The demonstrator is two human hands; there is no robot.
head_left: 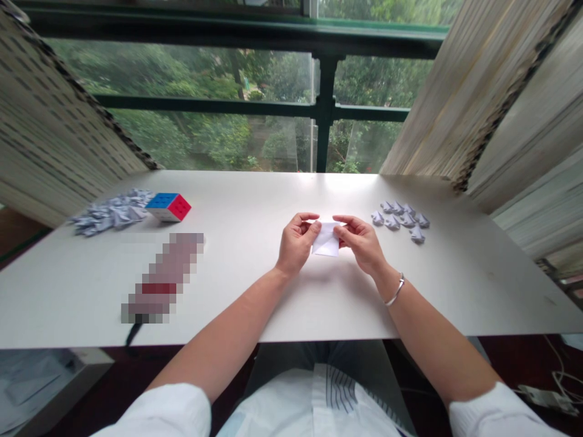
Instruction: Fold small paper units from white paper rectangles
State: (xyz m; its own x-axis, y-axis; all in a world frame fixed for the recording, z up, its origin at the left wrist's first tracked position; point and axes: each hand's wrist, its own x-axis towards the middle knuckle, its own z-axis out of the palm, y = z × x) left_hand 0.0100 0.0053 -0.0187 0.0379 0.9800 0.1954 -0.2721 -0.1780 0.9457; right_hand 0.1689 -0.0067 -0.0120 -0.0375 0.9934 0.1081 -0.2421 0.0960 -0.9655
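Observation:
A small piece of folded white paper is held up over the table between my two hands. My left hand pinches its left edge, thumb in front. On the opposite edge my right hand grips it the same way, and a silver bangle circles that wrist. To the right of my right hand lie several small folded paper pieces, set close together. The fingers behind the paper are partly hidden.
On the white table, a heap of folded paper pieces lies at the far left beside a Rubik's cube. Nearer sits a pixelated object with a black strap. Curtains flank the window behind. Cables lie below right.

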